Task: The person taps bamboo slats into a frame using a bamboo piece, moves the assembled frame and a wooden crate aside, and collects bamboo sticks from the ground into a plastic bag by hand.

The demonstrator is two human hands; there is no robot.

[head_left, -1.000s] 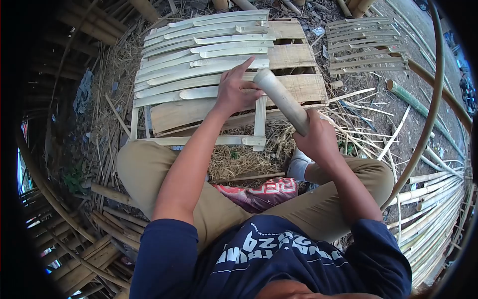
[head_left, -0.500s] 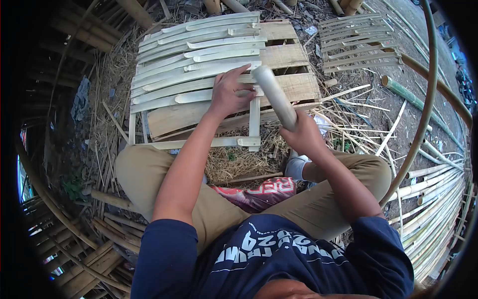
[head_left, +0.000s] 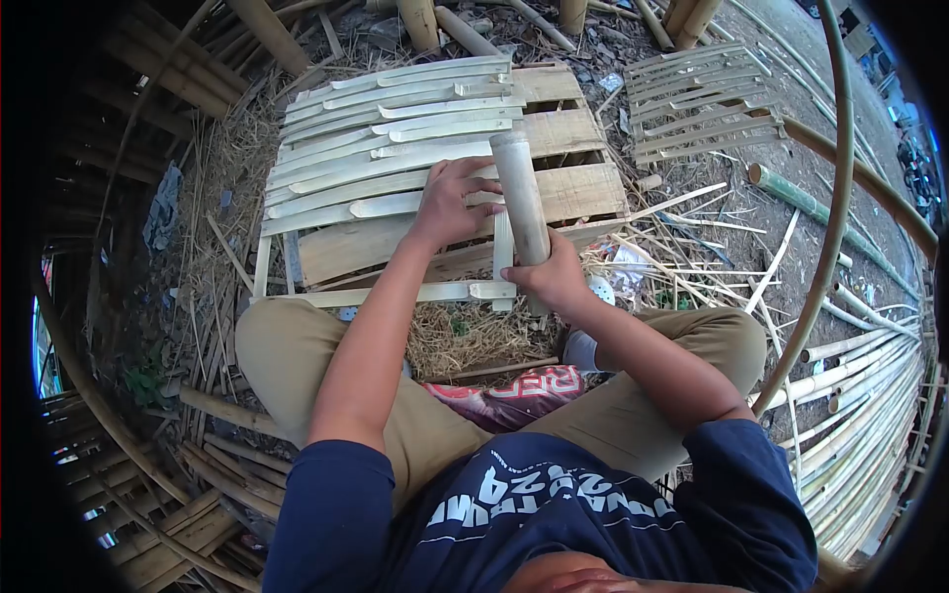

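Observation:
My right hand (head_left: 554, 277) is wrapped around the lower end of a thick, pale bamboo club (head_left: 519, 188), which stands nearly upright in view. The club's top lies over the right ends of the slats; I cannot tell whether it touches them. My left hand (head_left: 455, 206) is closed on the right part of the lowest bamboo slat (head_left: 386, 206) of the upper group, thumb and fingertips close to the club. That slat belongs to a frame of several pale split slats laid side by side. A narrow crosspiece (head_left: 503, 247) runs down to a separate bottom slat (head_left: 425, 295).
Wooden boards (head_left: 563, 188) lie under the frame. A second slat panel (head_left: 692, 99) rests on the ground at upper right. A green bamboo pole (head_left: 791, 191), loose splints (head_left: 682, 262) and a pile of bamboo poles (head_left: 860, 425) are at the right. A curved pole (head_left: 838, 217) arches nearby.
The bamboo club has swung from a leftward tilt to nearly upright, and my right hand has moved slightly left and down. My left hand stays at the slat. The whole view has shifted slightly.

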